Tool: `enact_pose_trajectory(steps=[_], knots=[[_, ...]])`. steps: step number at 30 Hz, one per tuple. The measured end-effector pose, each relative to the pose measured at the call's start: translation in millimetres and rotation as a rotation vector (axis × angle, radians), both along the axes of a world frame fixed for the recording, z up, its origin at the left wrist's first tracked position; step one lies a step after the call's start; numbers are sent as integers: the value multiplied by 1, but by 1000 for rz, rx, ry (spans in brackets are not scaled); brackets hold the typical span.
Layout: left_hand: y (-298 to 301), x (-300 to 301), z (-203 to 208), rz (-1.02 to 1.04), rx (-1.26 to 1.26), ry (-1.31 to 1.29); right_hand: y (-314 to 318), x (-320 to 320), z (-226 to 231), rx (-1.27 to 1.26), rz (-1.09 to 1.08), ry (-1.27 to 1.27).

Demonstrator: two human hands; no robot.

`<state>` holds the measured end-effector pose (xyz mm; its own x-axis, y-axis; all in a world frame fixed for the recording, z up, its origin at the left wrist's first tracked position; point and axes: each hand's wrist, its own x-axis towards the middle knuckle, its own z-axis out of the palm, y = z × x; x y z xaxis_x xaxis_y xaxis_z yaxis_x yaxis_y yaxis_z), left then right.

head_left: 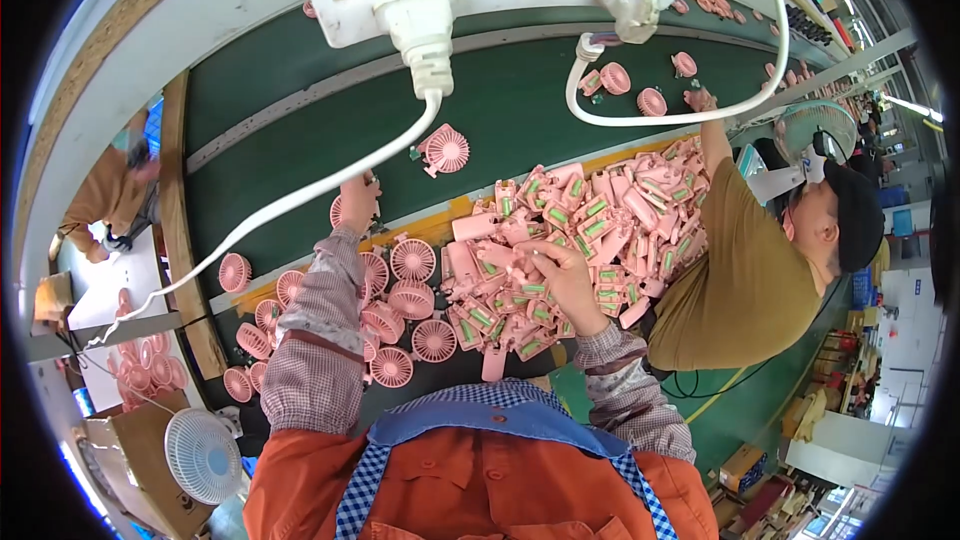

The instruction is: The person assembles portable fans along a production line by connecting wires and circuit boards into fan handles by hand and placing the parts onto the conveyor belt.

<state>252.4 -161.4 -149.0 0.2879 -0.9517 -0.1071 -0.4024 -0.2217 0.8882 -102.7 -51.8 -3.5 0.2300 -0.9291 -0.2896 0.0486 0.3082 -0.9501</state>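
White power strip point(480, 0), its plugs point(420, 28) seated, hangs nearest the lens above a long green belt point(290, 140). Along the belt's near edge, a worker point(490, 485) in orange has hands well apart: the left hand point(358, 202) is at a pink fan head point(336, 211), its grip impossible to tell; the right hand point(566, 280) pinches a pink casing point(496, 258). Piled fan heads point(412, 260) lie left, loose casings point(640, 205) right, probably so each kind stays within easy reach. Farther right, a co-worker point(740, 280) in olive reaches across; a white electric fan point(203, 455) stands beside a cardboard box point(145, 475) in the workshop.
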Motion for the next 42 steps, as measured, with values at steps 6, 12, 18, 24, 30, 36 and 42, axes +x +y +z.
enact_pose_trajectory(steps=[6,12,18,24,30,36,42], knots=[[39,-18,63,20,-100,-66,15,3,5,-67,-89,70],[80,-42,94,-45,-164,350,31,13,10,-179,-62,111],[125,-80,169,-129,-42,561,49,31,31,-306,-38,239],[158,-102,197,-286,-10,625,59,52,66,-434,81,249],[184,-119,206,-402,-57,471,64,56,81,-583,138,312],[194,-128,224,-482,-109,239,70,49,91,-293,212,183],[198,-131,222,-488,-47,369,67,44,87,-133,194,34]])
